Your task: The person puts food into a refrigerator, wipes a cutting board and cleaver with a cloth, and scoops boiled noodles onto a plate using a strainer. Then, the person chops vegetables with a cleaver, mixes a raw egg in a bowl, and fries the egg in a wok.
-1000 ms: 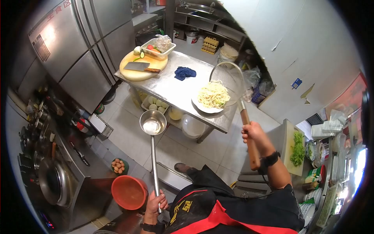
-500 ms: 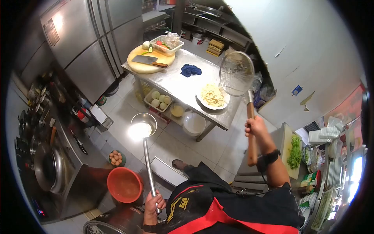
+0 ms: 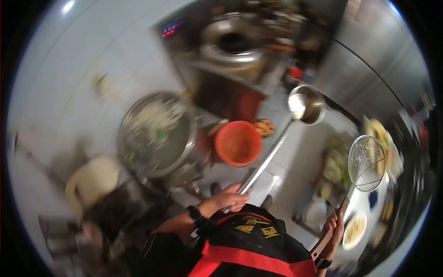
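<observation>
My left hand [image 3: 232, 197] is closed round the long metal handle of a ladle [image 3: 307, 105], whose round bowl points away from me toward the steel cabinets. In my right hand [image 3: 333, 229] is the wooden handle of a wire mesh strainer [image 3: 367, 164], its basket held up over the table at the right. A plate of noodles [image 3: 355, 231] lies on that table just beside my right hand. Off to the left stands a large round pot [image 3: 157, 134] with pale strands and a bit of green in it, blurred by motion.
An orange-red bucket [image 3: 238, 143] stands on the floor ahead, with a bowl of eggs [image 3: 264, 128] touching its right side. Beyond it is a stove with a wok [image 3: 233, 44]. Steel cabinets [image 3: 383, 55] rise at the back right. A cream-coloured container [image 3: 94, 182] sits at the left.
My view has swung left, bringing the large pot into sight and shifting the table to the right edge. Both hands keep hold of the ladle and strainer.
</observation>
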`<state>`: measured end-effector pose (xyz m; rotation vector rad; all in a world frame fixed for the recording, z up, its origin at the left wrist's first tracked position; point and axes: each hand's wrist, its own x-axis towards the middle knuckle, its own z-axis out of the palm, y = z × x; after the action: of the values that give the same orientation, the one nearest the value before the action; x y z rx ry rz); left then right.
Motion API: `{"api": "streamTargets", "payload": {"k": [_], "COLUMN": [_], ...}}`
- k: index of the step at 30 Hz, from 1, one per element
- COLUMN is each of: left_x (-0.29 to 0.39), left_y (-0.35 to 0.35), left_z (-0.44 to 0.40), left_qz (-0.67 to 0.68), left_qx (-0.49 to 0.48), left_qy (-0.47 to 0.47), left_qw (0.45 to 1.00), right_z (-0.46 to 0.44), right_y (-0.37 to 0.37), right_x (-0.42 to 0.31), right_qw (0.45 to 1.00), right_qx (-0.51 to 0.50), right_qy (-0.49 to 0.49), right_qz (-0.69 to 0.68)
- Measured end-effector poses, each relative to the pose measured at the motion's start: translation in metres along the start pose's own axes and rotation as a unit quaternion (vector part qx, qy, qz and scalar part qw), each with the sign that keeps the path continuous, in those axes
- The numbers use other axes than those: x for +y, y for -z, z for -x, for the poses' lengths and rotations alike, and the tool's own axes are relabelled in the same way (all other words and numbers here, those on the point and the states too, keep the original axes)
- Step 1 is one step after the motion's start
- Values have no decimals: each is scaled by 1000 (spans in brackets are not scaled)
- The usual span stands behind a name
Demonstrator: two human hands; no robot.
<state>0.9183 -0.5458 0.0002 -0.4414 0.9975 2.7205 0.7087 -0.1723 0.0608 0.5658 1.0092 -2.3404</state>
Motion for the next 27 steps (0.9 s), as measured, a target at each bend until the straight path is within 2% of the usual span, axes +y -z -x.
{"api": "streamTargets", "payload": {"k": [1, 2, 4, 5, 7, 9, 11, 13, 14, 15, 16, 17, 18, 19, 21, 23, 25, 26, 27], "left_x": [6, 5, 5, 2, -3, -4, -19, -37, -45, -50, -56, -60, -62, -64, -69, -67, -59, -54, -50], "left_y": [2, 5, 11, 18, 17, 9, 9, 3, -1, -3, -5, -8, -10, -9, -3, 0, 2, 4, 4], "left_z": [10, 29, 53, 67, 94, 138, 176, 211, 225, 235, 245, 253, 259, 263, 271, 276, 279, 280, 281], "left_qz": [-17, -2, -65, -56, -73, -49, -65, -3, 3, 28, 52, 58, 74, 88, 102, 87, 84, 78, 80], "left_qx": [9, 37, 115, 121, 228, 325, 479, 530, 530, 568, 604, 604, 618, 631, 619, 628, 627, 624, 626], "left_qy": [-33, -61, -146, -162, -204, -218, -181, -211, -210, -219, -226, -225, -244, -264, -296, -298, -302, -302, -304], "left_qw": [999, 997, 981, 978, 949, 919, 856, 822, 822, 793, 763, 763, 744, 724, 720, 713, 714, 716, 714], "right_z": [-18, -31, -60, -63, -77, -79, -82, -52, -41, -38, -37, -34, -29, -27, -25, -17, -8, -4, -5], "right_y": [-24, -49, -93, -132, -195, -247, -274, -312, -331, -340, -345, -347, -352, -351, -334, -326, -326, -328, -329], "right_x": [10, 25, 53, 77, 109, 163, 219, 251, 267, 282, 297, 309, 319, 332, 361, 384, 404, 408, 412], "right_qw": [999, 990, 948, 920, 862, 788, 738, 711, 687, 684, 660, 617, 599, 598, 514, 505, 483, 522, 520], "right_qx": [4, -32, -114, -141, -187, -261, -320, -388, -345, -345, -308, -258, -208, -210, -126, -115, -64, -35, -34], "right_qy": [-26, -48, -99, -121, -194, -197, -245, -325, -407, -407, -548, -674, -732, -731, -847, -855, -871, -850, -852], "right_qz": [47, 130, 279, 344, 429, 521, 542, 487, 494, 498, 411, 313, 248, 253, 49, 33, -59, -62, -59]}}
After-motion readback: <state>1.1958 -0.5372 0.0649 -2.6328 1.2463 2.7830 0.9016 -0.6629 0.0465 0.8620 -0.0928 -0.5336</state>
